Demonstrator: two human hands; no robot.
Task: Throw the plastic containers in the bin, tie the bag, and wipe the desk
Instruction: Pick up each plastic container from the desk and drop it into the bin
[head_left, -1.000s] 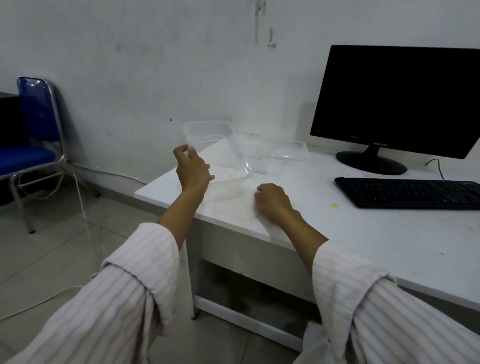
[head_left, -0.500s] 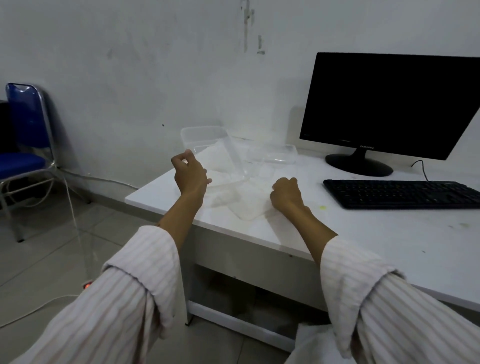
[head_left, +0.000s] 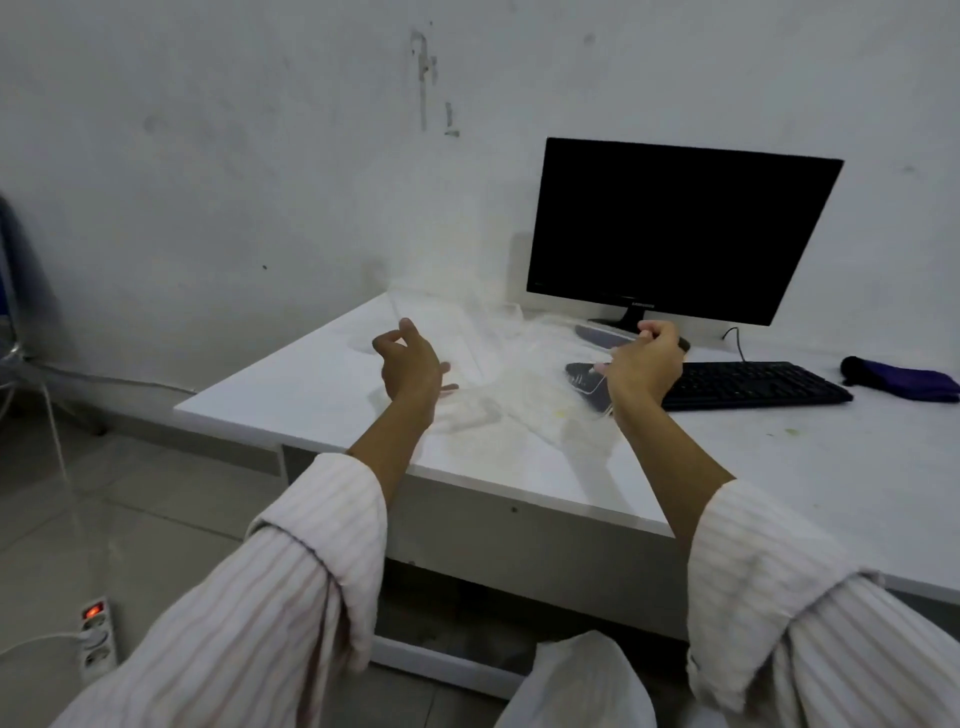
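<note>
Left hand: the left hand (head_left: 410, 364) is up over the worktop (head_left: 291, 384), fingers curled loosely. A clear plastic container (head_left: 447, 332) is blurry right by it. The thumb and fingers seem to hold its near edge, but I cannot tell for sure.

Right hand: the right hand (head_left: 647, 364) is curled tight and pinches the edge of a clear plastic lid or tray (head_left: 550, 410). The tray slopes from the hand down toward the near edge of the worktop.

Plastic things: both are see-through and smeared, so their edges are hard to find. They sit between the two hands, left of the keyboard (head_left: 748, 384).

Behind: a black monitor (head_left: 680, 228) stands at the far side by the wall. A purple cloth (head_left: 904, 379) lies far right on the worktop.

Below: a white plastic bag (head_left: 576, 686) shows near the bottom, under the worktop edge. I think it is the bin bag, but no bin shows.

Floor: a power strip (head_left: 96, 636) with a red light lies at the left.

What could go wrong: the thin plastic could slip from a light pinch and drop on the floor. The tray could bump the keyboard, because it is just beside it. Crumbs or drips could fall out if it tips more.
</note>
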